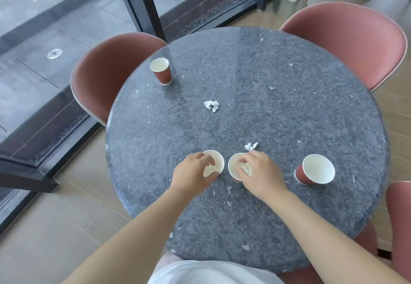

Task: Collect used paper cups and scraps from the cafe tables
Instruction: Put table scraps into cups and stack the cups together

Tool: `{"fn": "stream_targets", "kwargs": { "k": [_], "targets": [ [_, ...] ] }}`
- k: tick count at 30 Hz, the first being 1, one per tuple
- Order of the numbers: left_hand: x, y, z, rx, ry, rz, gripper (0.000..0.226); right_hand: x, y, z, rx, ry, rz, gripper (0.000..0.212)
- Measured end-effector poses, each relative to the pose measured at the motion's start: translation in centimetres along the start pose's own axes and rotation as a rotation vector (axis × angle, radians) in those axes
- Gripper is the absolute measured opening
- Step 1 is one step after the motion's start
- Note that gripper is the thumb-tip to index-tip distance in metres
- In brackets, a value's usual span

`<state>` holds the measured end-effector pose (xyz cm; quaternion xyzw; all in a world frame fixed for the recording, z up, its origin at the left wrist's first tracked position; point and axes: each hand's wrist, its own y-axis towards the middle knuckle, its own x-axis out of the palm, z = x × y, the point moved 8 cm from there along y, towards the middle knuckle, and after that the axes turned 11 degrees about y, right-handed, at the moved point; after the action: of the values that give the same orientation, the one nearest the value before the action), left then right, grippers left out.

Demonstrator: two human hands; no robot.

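Gripping near-left cup by rim with curled left hand, near-middle cup with curled right hand; both on table. Early stage. Yet to collect: near-right cup, far-left cup, far scrap, near scrap.

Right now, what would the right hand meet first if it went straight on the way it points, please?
Beyond the middle cup it grips, the right hand points away and leftward; the crumpled scrap mid-table looks first, though the nearer scrap lies just beside that line.
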<state>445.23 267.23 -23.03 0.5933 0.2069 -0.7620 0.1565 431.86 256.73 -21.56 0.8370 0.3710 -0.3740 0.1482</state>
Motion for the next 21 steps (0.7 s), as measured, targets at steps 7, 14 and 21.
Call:
{"fn": "stream_targets", "kwargs": {
  "k": [7, 14, 21],
  "targets": [
    [-2.4, 2.8, 0.1, 0.005, -0.061, 0.109, 0.013, -1.7, 3.5, 0.9, -0.008, 0.051, 0.033, 0.011],
    [-2.7, 6.3, -3.2, -0.088, -0.091, 0.100, 0.010, -1.9, 8.1, 5.2, 0.126, -0.024, -0.047, 0.014],
    [-0.7, 11.2, -4.7, -0.071, -0.004, -0.036, 0.017, 3.0, 10.2, 6.7, 0.119, -0.085, -0.326, 0.026]
  ]
}}
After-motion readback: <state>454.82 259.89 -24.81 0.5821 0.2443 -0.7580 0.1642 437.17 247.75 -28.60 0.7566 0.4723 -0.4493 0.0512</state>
